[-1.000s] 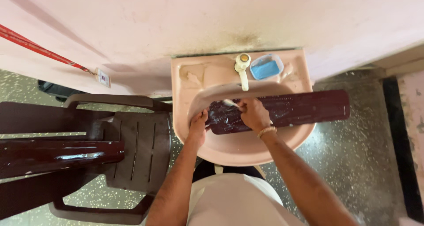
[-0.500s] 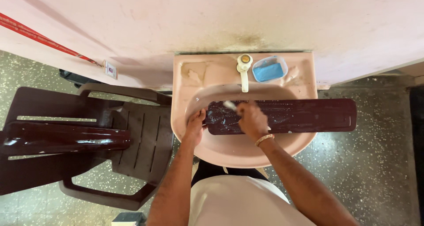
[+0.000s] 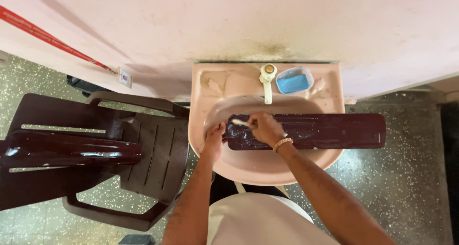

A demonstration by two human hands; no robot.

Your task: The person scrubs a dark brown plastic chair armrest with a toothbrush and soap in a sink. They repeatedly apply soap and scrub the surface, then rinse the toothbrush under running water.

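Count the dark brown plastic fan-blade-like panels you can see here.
2. One long dark brown plastic panel lies across the pink ceramic washbasin, under both hands. Another dark brown plastic panel rests across the brown plastic chair on the left. Others may be out of view.

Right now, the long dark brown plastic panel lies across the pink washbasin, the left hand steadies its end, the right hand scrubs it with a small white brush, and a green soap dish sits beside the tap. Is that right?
Not quite: the soap dish beside the tap is blue, not green, as the head view shows. The long dark brown plastic panel does lie across the pink washbasin, with the left hand at its end and the right hand holding a small white brush.
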